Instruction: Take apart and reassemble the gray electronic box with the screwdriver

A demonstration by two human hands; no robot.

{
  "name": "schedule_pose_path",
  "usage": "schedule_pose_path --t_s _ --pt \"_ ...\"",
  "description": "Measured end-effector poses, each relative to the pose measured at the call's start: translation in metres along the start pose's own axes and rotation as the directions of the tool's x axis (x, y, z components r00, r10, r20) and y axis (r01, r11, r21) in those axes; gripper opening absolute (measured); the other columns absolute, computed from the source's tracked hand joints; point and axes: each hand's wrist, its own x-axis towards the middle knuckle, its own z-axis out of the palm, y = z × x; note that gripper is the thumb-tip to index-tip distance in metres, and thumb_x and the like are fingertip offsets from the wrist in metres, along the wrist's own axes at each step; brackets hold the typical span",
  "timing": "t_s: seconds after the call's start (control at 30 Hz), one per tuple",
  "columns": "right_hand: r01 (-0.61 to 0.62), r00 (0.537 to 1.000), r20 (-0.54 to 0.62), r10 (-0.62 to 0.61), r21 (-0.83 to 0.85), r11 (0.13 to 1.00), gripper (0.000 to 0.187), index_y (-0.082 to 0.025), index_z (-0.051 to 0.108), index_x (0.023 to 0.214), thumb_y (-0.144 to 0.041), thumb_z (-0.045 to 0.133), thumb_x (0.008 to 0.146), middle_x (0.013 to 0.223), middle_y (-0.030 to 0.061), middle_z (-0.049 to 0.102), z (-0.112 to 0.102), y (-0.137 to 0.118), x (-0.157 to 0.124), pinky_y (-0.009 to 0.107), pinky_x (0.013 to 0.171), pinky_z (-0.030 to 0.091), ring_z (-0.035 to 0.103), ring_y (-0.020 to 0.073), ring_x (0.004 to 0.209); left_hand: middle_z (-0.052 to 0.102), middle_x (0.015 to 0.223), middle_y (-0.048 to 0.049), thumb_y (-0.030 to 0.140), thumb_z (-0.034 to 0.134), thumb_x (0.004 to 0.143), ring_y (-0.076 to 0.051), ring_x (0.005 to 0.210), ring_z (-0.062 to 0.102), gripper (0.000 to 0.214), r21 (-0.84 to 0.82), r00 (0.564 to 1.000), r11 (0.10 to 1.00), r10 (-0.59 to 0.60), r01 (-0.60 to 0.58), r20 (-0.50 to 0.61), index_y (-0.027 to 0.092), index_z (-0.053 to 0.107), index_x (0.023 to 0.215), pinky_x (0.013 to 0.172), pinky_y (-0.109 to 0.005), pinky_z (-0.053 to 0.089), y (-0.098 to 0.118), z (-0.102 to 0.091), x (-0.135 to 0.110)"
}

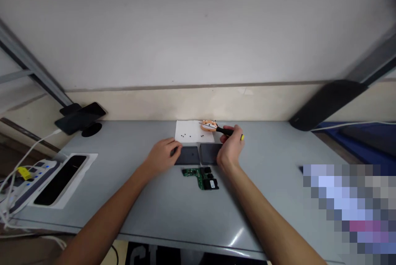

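Note:
My left hand is closed, its fingertips at the left edge of a dark flat panel lying on the desk. My right hand is wrapped round a screwdriver with a black handle and yellow end; the shaft points left. Under my right wrist lies a second dark panel, partly covered by the hand. An orange dog-face item is behind the shaft, at the right of a white paper with several tiny dark screws. A green circuit board lies in front of the panels.
The grey desk meets a wall at the back. On the left are a phone on a stand, another phone on white paper, and a power strip with cables. A tall black object leans at the back right.

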Motion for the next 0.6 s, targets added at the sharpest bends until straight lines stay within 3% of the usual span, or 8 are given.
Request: schedule_pose_path --t_s 0.2,0.4,0.6 --pt "-0.092 0.987 0.122 0.107 -0.126 0.988 0.042 -0.02 0.071 0.083 -0.055 0.05 0.09 0.056 -0.004 0.04 -0.008 -0.007 0.004 0.027 0.045 0.028 0.036 0.014 0.051 0.066 0.096 -0.0019 0.026 0.047 0.104 -0.014 0.075 0.061 0.025 -0.089 0.985 0.986 -0.132 0.142 0.11 0.022 0.071 0.101 0.07 -0.028 0.046 -0.01 0.003 -0.001" --pt "0.001 0.986 0.166 0.025 -0.155 0.988 0.043 -0.019 0.072 0.081 -0.056 0.052 0.089 0.054 -0.0042 0.041 -0.009 -0.004 -0.001 0.028 0.049 0.03 0.036 0.0132 0.051 0.065 0.098 -0.0027 0.028 0.046 0.104 -0.015 0.082 0.062 0.026 -0.132 0.981 0.976 -0.157 0.171 0.116 0.022 0.072 0.103 0.075 -0.028 0.047 -0.015 0.005 0.001" --pt "0.012 0.985 0.172 0.019 -0.177 0.984 0.046 -0.018 0.073 0.083 -0.056 0.049 0.091 0.054 -0.0038 0.041 -0.009 -0.001 0.001 0.029 0.048 0.025 0.034 0.0134 0.051 0.064 0.093 -0.0014 0.027 0.048 0.102 -0.015 0.079 0.06 0.024 -0.157 0.974 0.964 -0.202 0.216 0.1 0.022 0.071 0.099 0.074 -0.028 0.046 -0.017 0.008 0.0"
